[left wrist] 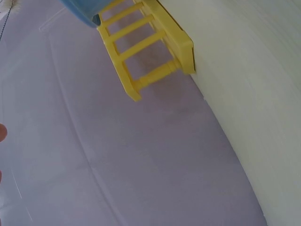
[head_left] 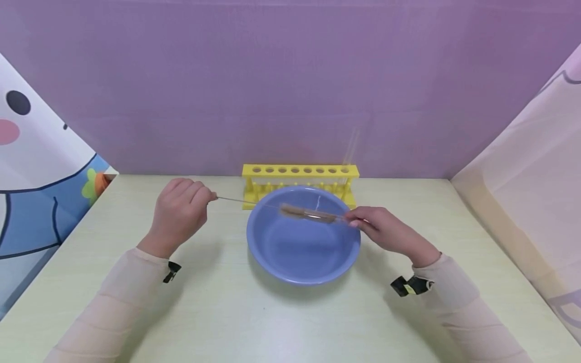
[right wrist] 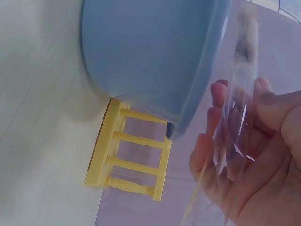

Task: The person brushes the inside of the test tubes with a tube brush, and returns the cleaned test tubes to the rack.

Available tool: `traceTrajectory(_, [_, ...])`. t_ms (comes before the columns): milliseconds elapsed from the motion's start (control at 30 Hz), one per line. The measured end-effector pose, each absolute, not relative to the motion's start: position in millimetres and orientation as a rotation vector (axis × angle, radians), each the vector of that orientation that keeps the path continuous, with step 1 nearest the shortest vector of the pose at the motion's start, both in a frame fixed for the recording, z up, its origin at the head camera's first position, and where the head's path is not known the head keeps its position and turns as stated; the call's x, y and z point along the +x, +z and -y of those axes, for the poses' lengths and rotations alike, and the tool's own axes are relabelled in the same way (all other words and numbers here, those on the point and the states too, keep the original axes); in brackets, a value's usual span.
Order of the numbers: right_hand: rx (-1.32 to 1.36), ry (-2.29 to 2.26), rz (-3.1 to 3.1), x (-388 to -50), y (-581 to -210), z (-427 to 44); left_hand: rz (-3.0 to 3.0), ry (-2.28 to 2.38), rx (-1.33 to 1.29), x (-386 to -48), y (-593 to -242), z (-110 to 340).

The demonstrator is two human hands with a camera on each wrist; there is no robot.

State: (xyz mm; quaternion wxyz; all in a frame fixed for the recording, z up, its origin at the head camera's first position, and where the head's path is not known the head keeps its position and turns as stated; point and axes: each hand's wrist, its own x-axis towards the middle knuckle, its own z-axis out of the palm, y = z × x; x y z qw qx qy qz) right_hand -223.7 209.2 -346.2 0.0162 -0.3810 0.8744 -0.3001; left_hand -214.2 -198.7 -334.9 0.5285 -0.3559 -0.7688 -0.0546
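My left hand grips the thin wire handle of a test tube brush. The brush's brown bristles lie partly inside a clear test tube, and some stick out of its mouth. My right hand holds the tube near its other end, tilted over a blue basin. In the right wrist view, fingers and thumb close round the clear tube, with bristles at its top. Only fingertips of the left hand show at the edge of the left wrist view.
A yellow test tube rack stands behind the basin, against the purple backdrop. Another clear tube rises from its right end hole. The pale table spreads in front, with patterned cloth sheets at both sides.
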Motion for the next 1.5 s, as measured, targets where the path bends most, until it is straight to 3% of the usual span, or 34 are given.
traceTrajectory(700, [-1.045, -1.000, -2.542, -225.6, -341.1, -221.1, 1.812, -0.189, -0.819, -212.4, -335.4, 212.6])
traceTrajectory(1500, [-1.094, -1.027, -2.444, -231.6, -343.6, -230.7, 1.767, -0.232, -0.822, -208.4, -329.9, 221.4])
